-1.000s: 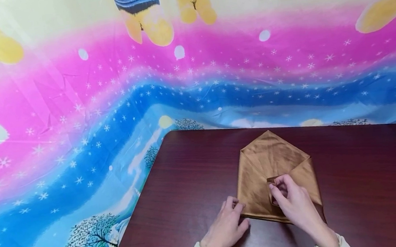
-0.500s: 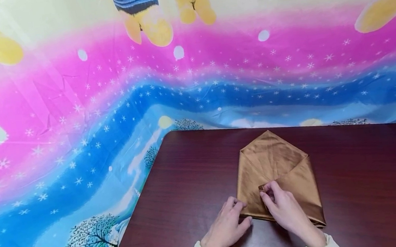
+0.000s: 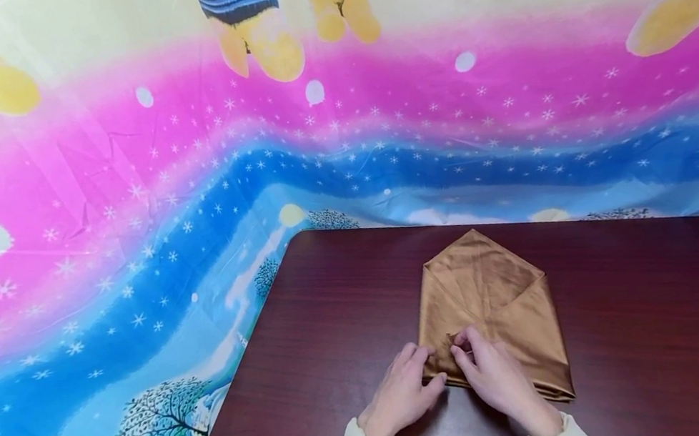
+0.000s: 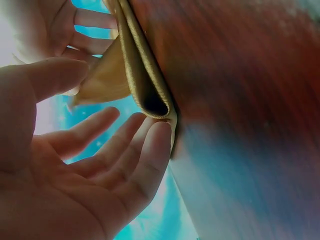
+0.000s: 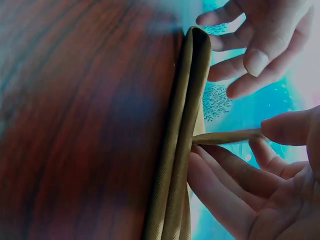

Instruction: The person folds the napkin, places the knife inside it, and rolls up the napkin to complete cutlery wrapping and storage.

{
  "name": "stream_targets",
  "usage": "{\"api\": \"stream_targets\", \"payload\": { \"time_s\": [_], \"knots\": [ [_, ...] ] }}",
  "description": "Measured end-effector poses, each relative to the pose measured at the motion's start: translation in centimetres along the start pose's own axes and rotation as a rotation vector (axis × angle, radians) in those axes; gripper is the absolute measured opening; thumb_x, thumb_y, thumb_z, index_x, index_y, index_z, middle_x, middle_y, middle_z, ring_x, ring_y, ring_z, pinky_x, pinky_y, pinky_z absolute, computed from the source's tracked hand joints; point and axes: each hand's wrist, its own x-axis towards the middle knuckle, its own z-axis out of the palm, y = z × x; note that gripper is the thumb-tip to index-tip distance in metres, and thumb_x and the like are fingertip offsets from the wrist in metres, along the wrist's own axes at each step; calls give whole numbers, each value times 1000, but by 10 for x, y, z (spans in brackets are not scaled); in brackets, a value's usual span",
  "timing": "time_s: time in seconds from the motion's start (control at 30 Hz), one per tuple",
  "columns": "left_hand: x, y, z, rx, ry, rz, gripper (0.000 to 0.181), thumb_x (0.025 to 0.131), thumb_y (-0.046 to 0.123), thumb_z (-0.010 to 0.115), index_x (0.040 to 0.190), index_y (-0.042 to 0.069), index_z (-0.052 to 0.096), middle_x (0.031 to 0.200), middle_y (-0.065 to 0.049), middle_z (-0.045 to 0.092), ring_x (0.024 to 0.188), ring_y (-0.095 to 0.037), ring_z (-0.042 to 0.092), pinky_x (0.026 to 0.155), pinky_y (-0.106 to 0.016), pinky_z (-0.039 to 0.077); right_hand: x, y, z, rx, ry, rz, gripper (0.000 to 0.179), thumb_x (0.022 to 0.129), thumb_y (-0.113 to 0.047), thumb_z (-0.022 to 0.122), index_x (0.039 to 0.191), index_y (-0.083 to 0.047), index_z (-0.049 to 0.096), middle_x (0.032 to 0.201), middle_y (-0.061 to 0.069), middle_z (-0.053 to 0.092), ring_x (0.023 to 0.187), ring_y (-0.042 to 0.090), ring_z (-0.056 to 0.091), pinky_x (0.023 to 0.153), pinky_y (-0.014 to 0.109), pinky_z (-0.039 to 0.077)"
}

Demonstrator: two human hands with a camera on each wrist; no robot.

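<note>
A shiny bronze-brown satin cloth [image 3: 480,282] lies folded on the table, its far end pointed like an envelope flap. My right hand [image 3: 500,380] pinches a corner of it between thumb and finger; in the right wrist view this corner flap [image 5: 225,137] stands up from the layered folds, with the other fingers against the cloth. My left hand [image 3: 402,392] rests at the near left corner, fingers loosely bent. In the left wrist view its fingertips [image 4: 159,135] touch the rounded fold at the cloth's edge, and its thumb is apart from the cloth.
The dark red-brown wooden table [image 3: 308,309] has a rounded far left corner. Behind it and along its left side hangs a printed curtain [image 3: 123,164] in pink, blue and cream, with snowflakes, trees and bear figures.
My right hand has moved left and a little nearer with the pinched corner, laying the right flap across the cloth. My left hand has stayed at the left edge, its thumb shifting slightly.
</note>
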Motion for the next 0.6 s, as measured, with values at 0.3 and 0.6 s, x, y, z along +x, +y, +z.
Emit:
{"api": "stream_targets", "payload": {
  "time_s": [0.3, 0.6],
  "knots": [
    [5, -2, 2, -125, 28, -41, 29, 88, 24, 66, 110, 6, 64, 96, -2, 64, 81, -7, 56, 71, -17, 45, -4, -2, 0, -57, -57, -4, 11, 88, -15, 68, 88, -21, 59, 67, -1, 60, 58, 12, 50, 51, 31, 35],
    [11, -6, 5, -304, 47, -83, 36, 87, 16, 65, 120, 5, 58, 95, -4, 68, 71, 2, 59, 66, -10, 46, -7, 1, 7, -79, -16, -126, 18, 83, -10, 72, 81, -20, 58, 71, -7, 61, 75, 14, 60, 65, 32, 45]
  ]
}}
